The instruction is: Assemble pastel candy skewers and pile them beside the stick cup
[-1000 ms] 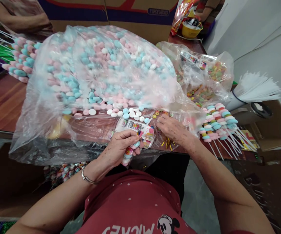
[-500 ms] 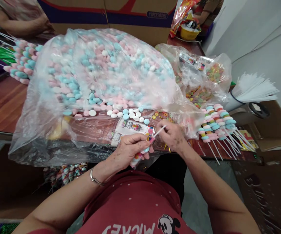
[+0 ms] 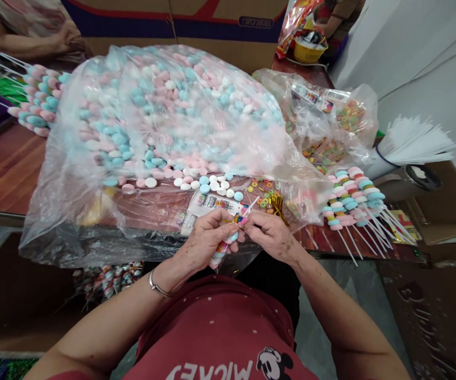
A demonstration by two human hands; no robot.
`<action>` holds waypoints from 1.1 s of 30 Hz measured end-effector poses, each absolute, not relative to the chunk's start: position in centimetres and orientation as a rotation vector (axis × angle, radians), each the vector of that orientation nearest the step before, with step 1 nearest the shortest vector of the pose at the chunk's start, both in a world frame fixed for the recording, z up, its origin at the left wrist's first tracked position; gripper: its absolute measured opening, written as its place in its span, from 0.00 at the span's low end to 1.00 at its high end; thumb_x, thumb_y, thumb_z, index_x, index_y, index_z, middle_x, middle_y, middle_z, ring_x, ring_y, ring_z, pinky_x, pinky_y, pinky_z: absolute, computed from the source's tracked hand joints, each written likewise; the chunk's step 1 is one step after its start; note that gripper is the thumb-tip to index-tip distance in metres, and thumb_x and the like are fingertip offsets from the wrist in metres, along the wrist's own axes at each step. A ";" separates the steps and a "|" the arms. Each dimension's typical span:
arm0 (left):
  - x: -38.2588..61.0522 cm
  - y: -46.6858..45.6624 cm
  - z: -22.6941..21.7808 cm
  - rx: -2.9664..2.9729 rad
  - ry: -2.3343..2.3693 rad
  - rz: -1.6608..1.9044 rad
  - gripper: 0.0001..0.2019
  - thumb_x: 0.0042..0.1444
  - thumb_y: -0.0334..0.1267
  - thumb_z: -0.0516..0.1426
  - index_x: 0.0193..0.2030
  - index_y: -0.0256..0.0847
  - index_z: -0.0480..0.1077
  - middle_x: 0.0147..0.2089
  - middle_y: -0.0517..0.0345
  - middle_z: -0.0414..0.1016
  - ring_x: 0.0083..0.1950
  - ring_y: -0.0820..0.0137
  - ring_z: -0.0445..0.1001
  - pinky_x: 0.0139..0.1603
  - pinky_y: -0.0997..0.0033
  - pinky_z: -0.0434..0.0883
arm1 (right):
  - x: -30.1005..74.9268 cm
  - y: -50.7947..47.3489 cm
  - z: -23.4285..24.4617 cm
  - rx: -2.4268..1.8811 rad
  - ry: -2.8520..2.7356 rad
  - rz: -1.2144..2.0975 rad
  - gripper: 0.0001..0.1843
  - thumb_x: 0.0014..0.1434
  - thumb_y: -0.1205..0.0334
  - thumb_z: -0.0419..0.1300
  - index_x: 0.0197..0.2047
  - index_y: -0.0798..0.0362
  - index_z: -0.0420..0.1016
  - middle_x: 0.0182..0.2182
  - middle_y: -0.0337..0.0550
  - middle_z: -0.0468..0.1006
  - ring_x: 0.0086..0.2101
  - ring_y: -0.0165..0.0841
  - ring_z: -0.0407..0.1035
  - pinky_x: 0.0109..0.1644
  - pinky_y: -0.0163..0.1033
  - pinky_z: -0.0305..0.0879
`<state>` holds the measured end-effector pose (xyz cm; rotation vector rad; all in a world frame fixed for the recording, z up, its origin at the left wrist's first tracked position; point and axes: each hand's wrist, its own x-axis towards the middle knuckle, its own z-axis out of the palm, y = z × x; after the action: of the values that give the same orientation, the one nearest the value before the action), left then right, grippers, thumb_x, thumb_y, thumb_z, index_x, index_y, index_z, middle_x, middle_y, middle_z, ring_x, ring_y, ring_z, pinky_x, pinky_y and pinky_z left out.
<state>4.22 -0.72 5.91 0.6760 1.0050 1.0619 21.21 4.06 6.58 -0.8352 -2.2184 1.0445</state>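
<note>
My left hand [image 3: 212, 235] is closed round a wrapped candy skewer [image 3: 219, 254], pink, white and blue sweets in a printed clear bag. Its white stick [image 3: 254, 205] points up and to the right out of the bag's neck. A gold twist tie [image 3: 236, 218] shows at that neck, by the left fingertips. My right hand [image 3: 269, 235] is closed in a pinch there, its fingers at the tie and close to the left hand. Printed bags [image 3: 212, 203] lie flat just behind my hands. To the right of them is a bunch of gold ties [image 3: 276, 205].
A large clear bag of pastel sweets [image 3: 164, 111] covers the table's middle. Unwrapped skewers [image 3: 352, 198] lie at right, near a container of white sticks [image 3: 414, 142]. Bags of gummy rings [image 3: 326, 148] sit behind. A carton [image 3: 14, 295] stands below left. Another person's arm [image 3: 34, 45] shows at far left.
My right hand has moved left and down from beside the stick's tip to the bag's neck, uncovering the bunch of gold ties. My left hand keeps its hold on the skewer.
</note>
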 end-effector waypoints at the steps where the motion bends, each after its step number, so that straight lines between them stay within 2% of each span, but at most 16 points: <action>1: 4.2 -0.7 5.9 0.684 1.032 1.066 0.15 0.45 0.43 0.65 0.29 0.39 0.63 0.24 0.59 0.77 0.18 0.77 0.71 0.16 0.83 0.64 | 21.1 3.8 6.5 -0.866 -2.203 1.038 0.13 0.60 0.69 0.50 0.26 0.54 0.70 0.24 0.35 0.71 0.26 0.25 0.63 0.32 0.31 0.59; 4: 4.2 -0.4 5.9 0.689 1.118 1.071 0.15 0.44 0.43 0.65 0.28 0.38 0.65 0.23 0.60 0.76 0.18 0.77 0.70 0.16 0.83 0.63 | 20.6 2.9 6.0 -1.001 -2.151 1.007 0.09 0.62 0.68 0.52 0.32 0.53 0.71 0.27 0.35 0.75 0.27 0.26 0.66 0.33 0.31 0.61; 6: 4.2 -0.2 6.0 0.678 1.156 1.068 0.15 0.43 0.43 0.65 0.29 0.38 0.66 0.22 0.61 0.75 0.17 0.77 0.70 0.15 0.83 0.62 | 20.3 2.3 5.6 -1.059 -2.186 0.846 0.09 0.64 0.67 0.51 0.35 0.53 0.71 0.28 0.37 0.76 0.29 0.28 0.67 0.35 0.33 0.63; 10: 4.1 0.7 6.4 0.637 1.175 0.973 0.16 0.39 0.42 0.67 0.27 0.38 0.65 0.18 0.62 0.72 0.15 0.76 0.68 0.12 0.84 0.59 | 20.2 2.1 5.4 -0.925 -2.437 0.045 0.14 0.66 0.68 0.48 0.33 0.55 0.73 0.27 0.44 0.73 0.32 0.34 0.65 0.38 0.39 0.61; 13: 3.5 1.5 6.6 0.646 1.123 0.778 0.14 0.35 0.38 0.67 0.24 0.37 0.66 0.15 0.60 0.71 0.14 0.74 0.68 0.11 0.82 0.60 | 20.6 2.8 5.9 -0.543 -2.576 -0.235 0.15 0.68 0.68 0.47 0.36 0.55 0.74 0.32 0.47 0.75 0.38 0.37 0.64 0.42 0.42 0.61; 16: 2.8 2.1 6.6 0.735 0.996 0.539 0.09 0.36 0.34 0.64 0.24 0.36 0.69 0.18 0.54 0.74 0.15 0.74 0.69 0.12 0.82 0.60 | 21.2 3.5 6.6 -0.300 -2.623 -0.125 0.15 0.69 0.67 0.46 0.37 0.55 0.73 0.38 0.48 0.76 0.42 0.36 0.64 0.46 0.43 0.62; 20: 2.1 2.3 6.6 0.870 0.902 0.390 0.05 0.41 0.33 0.62 0.26 0.35 0.72 0.21 0.54 0.76 0.16 0.75 0.70 0.14 0.82 0.61 | 21.5 3.3 7.4 -0.342 -2.689 0.055 0.15 0.68 0.69 0.47 0.32 0.56 0.70 0.29 0.44 0.71 0.33 0.33 0.63 0.39 0.39 0.61; 23: 1.9 2.3 6.9 0.938 0.856 0.330 0.04 0.42 0.32 0.61 0.28 0.36 0.74 0.23 0.55 0.77 0.17 0.75 0.70 0.15 0.81 0.62 | 21.7 2.7 7.8 -0.355 -2.716 0.069 0.15 0.68 0.70 0.47 0.33 0.56 0.71 0.29 0.44 0.70 0.32 0.32 0.63 0.36 0.37 0.61; 29: 2.2 2.2 7.1 1.031 0.824 0.191 0.12 0.37 0.25 0.58 0.30 0.39 0.78 0.21 0.58 0.77 0.17 0.75 0.69 0.17 0.80 0.65 | 21.8 2.2 8.3 -0.194 -2.792 0.021 0.12 0.67 0.67 0.50 0.38 0.56 0.73 0.41 0.47 0.75 0.41 0.33 0.66 0.34 0.37 0.61; 33: 2.6 2.1 6.9 1.022 0.799 0.151 0.11 0.34 0.23 0.57 0.25 0.38 0.77 0.20 0.59 0.76 0.16 0.74 0.68 0.17 0.79 0.64 | 21.9 2.1 8.4 -0.154 -2.871 0.037 0.09 0.67 0.66 0.52 0.38 0.55 0.72 0.37 0.43 0.75 0.41 0.34 0.66 0.37 0.38 0.62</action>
<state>2.60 2.08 6.94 1.0222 0.7994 0.1513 21.89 2.07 8.39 -0.1537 -2.8707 0.0372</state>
